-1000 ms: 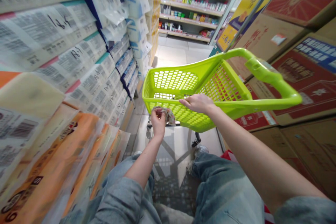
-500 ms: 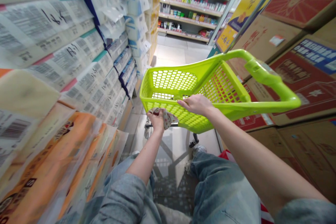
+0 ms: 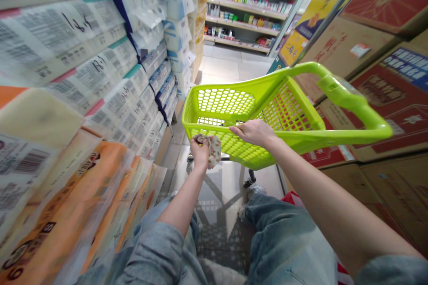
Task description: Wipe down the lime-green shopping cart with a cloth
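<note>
A lime-green plastic shopping cart stands across the aisle in front of me, its handle toward the right. My right hand is closed over the near top rim of its basket, the thumb along the rim and the fingers hidden inside. Near the basket's lower front corner, my left hand pinches a small patterned cloth, pale with reddish and greenish spots. The cloth hangs to the right of the fingers, close against the cart's side; whether it touches the cart I cannot tell.
Stacked paper packs and orange packages line the left. Cardboard boxes are piled on the right, close to the cart handle. Shelves of bottles stand at the far end, beyond the tiled floor.
My left hand has turned slightly and the cloth has changed shape, hanging more bunched beside the fingers. My right hand keeps its hold on the rim. The whole view has shifted a little.
</note>
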`<action>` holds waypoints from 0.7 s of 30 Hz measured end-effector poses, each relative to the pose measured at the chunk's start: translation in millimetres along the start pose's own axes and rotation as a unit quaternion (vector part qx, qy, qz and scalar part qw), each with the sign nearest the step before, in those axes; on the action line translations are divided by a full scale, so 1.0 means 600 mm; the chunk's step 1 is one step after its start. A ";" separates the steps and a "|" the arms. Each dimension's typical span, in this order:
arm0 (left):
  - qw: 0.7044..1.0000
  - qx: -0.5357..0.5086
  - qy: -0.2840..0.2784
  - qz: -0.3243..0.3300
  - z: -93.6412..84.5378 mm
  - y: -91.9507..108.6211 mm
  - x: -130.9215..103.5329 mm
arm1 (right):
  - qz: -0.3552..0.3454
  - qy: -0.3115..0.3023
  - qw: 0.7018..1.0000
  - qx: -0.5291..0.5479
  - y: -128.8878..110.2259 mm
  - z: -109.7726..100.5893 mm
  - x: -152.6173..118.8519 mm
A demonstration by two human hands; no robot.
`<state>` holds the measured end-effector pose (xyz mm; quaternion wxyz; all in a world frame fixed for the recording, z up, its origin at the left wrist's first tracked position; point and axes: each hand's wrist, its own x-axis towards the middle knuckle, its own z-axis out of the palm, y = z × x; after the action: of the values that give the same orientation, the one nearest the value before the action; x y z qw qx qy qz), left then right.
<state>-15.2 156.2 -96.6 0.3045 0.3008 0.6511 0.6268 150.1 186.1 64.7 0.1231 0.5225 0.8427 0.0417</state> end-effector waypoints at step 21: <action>0.998 0.057 0.002 0.038 0.002 0.036 -0.014 | -0.025 0.045 0.999 -0.010 -0.007 0.006 -0.007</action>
<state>-9.0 151.2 -75.0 0.2609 0.3411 0.6747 0.6003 149.1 180.5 61.2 0.0912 0.4972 0.8599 0.0704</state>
